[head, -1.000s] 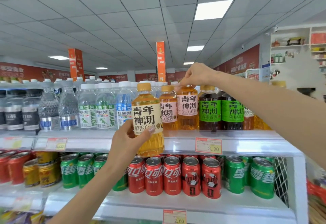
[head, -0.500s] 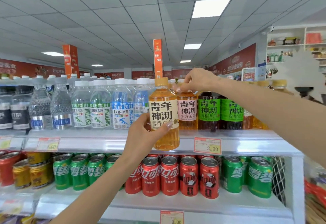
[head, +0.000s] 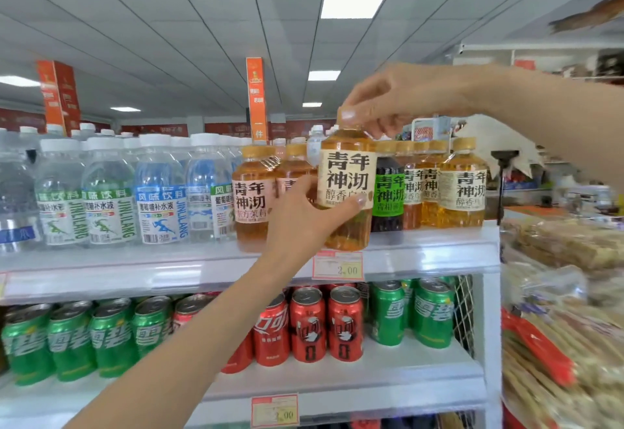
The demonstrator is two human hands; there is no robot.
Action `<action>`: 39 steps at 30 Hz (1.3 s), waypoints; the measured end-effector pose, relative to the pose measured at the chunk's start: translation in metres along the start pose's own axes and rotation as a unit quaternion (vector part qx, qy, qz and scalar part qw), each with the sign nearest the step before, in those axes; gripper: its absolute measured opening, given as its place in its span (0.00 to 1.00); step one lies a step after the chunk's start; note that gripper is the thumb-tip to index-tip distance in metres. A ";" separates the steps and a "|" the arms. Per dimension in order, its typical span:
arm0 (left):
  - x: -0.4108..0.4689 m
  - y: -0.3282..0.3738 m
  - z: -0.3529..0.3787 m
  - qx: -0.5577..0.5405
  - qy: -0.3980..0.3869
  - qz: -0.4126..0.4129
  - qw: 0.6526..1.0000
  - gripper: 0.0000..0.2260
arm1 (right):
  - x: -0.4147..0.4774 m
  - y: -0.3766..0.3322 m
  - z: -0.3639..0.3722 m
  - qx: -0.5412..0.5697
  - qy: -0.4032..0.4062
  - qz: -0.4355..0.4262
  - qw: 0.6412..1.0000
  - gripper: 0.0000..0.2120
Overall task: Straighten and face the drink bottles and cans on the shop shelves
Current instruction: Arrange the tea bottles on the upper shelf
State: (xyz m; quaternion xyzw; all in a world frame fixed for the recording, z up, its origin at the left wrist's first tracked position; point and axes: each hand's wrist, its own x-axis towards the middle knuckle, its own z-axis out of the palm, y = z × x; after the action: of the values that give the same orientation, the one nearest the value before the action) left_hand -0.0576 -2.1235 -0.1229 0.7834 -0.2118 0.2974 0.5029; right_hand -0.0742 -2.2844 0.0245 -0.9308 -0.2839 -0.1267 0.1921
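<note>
My left hand (head: 304,222) wraps the cream-labelled tea bottle (head: 346,192) at the front edge of the upper shelf (head: 422,253), right hand (head: 388,104) pinching its top; I should seat it upright, label outward, flush with its row.

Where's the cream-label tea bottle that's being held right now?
The tea bottle is centre-right in the head view, at the front edge of the upper shelf above the price tag, between a pink-label bottle and the green-label bottle.
</note>
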 end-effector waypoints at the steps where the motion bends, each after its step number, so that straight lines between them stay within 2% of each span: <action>1: 0.002 0.005 0.008 -0.003 -0.004 0.004 1.000 0.18 | -0.003 0.005 -0.001 -0.013 0.010 0.003 1.000 0.24; 4: 0.010 0.020 0.025 -0.010 -0.029 0.030 0.999 0.20 | -0.008 0.020 -0.008 -0.024 0.061 0.008 0.998 0.17; 8: 0.024 0.030 0.031 0.054 -0.087 0.079 0.992 0.21 | -0.015 0.037 -0.029 -0.013 0.098 0.030 0.995 0.15; 11: 0.029 0.022 0.022 0.114 -0.029 0.128 0.985 0.21 | -0.017 0.052 -0.039 -0.017 0.089 0.039 0.995 0.15; 15: 0.033 0.010 0.008 0.191 0.031 0.184 0.964 0.12 | -0.015 0.077 -0.047 -0.057 0.081 0.070 0.993 0.17; 18: 0.042 0.005 -0.003 0.246 0.058 0.214 0.944 0.08 | -0.009 0.094 -0.047 -0.082 0.067 0.079 0.991 0.16; 25: 0.072 0.005 -0.031 0.326 0.099 0.202 0.918 0.07 | 0.011 0.117 -0.033 -0.086 0.030 0.070 0.993 0.12; 30: 0.090 0.004 -0.052 0.367 0.094 0.178 0.908 0.06 | 0.026 0.128 -0.031 -0.132 -0.001 0.062 0.989 0.12; 34: 0.102 0.005 -0.067 0.407 0.058 0.155 0.898 0.06 | 0.031 0.134 -0.025 -0.137 -0.034 0.065 0.988 0.16; 39: 0.127 0.010 -0.080 0.400 -0.037 0.099 0.910 0.06 | 0.036 0.140 -0.024 -0.138 -0.064 0.067 0.986 0.18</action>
State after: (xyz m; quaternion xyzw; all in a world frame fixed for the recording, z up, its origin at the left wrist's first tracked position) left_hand 0.0093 -2.0588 -0.0048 0.9043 -0.1703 0.3764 0.1072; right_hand 0.0324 -2.3849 0.0181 -0.9716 -0.2122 -0.0914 0.0513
